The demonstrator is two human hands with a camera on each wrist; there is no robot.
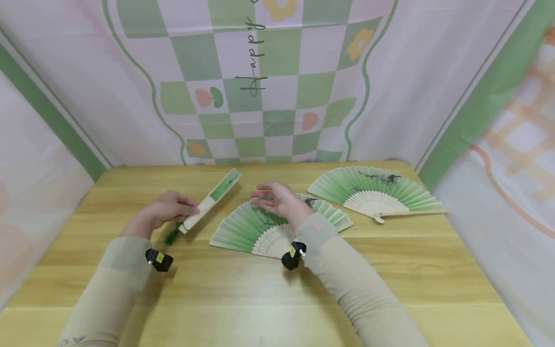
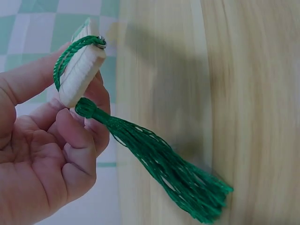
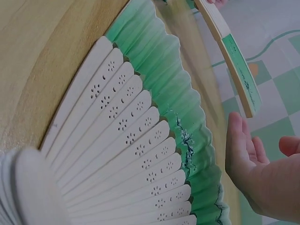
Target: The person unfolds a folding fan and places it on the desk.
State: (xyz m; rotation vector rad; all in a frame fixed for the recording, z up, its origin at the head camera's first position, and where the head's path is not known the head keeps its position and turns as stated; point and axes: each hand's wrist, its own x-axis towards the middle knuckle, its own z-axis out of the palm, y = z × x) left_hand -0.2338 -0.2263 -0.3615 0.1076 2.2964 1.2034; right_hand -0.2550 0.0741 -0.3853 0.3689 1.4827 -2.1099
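Observation:
My left hand (image 1: 170,208) pinches a folded hand fan (image 1: 210,201) near its pivot end, holding it above the table with its green end pointing up and right. A dark green tassel (image 2: 164,161) dangles from the cord looped at the fan's base, plain in the left wrist view. My right hand (image 1: 279,200) hovers over a spread green fan (image 1: 243,226), fingers loosely bent with nothing between them. That fan's pale ribs (image 3: 126,136) have small punched flower holes, and dark branch printing marks its leaf. In the head view my right hand and sleeve hide part of it.
A second spread green fan (image 1: 377,188) lies at the back right, its pivot toward me. Both stand on a wooden table (image 1: 243,303). A checkered cloth (image 1: 277,62) hangs behind the table's far edge, with more cloth along both sides.

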